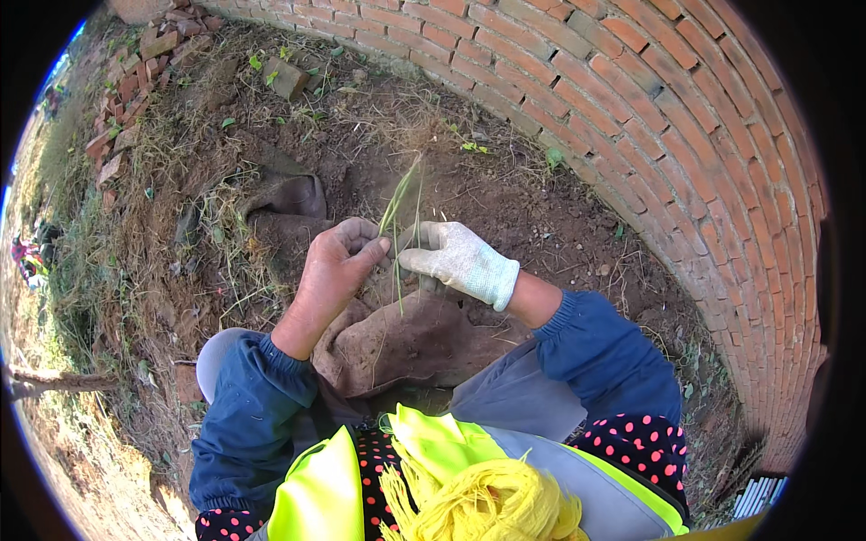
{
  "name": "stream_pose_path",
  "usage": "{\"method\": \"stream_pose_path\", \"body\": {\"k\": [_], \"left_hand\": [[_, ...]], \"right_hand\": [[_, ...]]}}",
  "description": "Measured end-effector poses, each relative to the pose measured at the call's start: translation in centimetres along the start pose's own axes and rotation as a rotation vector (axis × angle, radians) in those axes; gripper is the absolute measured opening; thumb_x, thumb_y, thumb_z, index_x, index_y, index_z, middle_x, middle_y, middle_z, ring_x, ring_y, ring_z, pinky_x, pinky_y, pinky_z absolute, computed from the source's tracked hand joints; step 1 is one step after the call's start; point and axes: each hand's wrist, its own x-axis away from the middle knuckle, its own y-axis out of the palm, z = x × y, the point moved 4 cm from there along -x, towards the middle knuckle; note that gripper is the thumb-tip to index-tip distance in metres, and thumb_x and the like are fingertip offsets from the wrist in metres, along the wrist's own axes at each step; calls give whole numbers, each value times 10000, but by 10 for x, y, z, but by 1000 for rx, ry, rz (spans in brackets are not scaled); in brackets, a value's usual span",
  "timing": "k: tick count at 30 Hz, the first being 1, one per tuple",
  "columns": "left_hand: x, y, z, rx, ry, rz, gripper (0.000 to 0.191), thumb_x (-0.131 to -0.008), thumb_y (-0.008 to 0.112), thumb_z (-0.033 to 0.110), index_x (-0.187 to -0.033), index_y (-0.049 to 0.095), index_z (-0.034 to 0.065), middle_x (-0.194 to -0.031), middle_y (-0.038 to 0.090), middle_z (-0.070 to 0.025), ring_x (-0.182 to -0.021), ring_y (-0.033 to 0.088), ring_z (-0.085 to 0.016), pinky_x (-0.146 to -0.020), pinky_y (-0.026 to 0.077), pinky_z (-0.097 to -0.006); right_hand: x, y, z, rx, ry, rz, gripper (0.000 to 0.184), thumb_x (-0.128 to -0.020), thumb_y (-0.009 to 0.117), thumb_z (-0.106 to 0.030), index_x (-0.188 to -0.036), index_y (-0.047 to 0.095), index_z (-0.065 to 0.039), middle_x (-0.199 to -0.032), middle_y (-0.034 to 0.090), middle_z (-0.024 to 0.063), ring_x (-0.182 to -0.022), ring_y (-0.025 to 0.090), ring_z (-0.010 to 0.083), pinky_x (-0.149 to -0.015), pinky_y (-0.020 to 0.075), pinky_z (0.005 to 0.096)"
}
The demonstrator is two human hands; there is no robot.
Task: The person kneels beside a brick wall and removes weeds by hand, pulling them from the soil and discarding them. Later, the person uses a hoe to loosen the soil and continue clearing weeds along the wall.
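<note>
Bare and soiled with earth, my left hand (345,260) pinches green grass stems with seed heads (399,196) between thumb and fingers. My right hand (457,260), in a whitish knitted work glove, meets it from the right and grips thin stems of the same bunch. Stem ends hang below both hands, and dry roots or fibres show at the top. Under the hands, a brown burlap-like cloth (399,345) lies crumpled on the soil between my knees. Another fold of dark cloth (287,196) lies beyond my left hand.
A red brick wall (609,115) curves along the far side and right. Loose bricks (132,88) are piled at the upper left, and one block (285,78) lies near the wall. Dry grass and weeds cover the left side. A wooden pole (64,380) is at the left edge.
</note>
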Motion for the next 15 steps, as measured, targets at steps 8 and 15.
{"method": "stream_pose_path", "body": {"k": [8,15], "left_hand": [[1,5,-5,4,58,-88,150,-925,637,96,-1013,622,-24,-799,676,-29,-736,591,-59,-644,481,-242],[4,6,1,-186,127,-47,204,-887,641,125,-1050,635,3,-820,693,-146,-724,666,-211,-673,520,-338]], "right_hand": [[-1,-3,0,222,-55,75,308,-890,675,-250,-1081,651,-9,-816,646,3,-698,543,55,-616,455,255],[0,0,-4,137,-5,108,302,-881,674,-238,-1101,651,-32,-817,634,-7,-670,548,63,-599,462,252]]}}
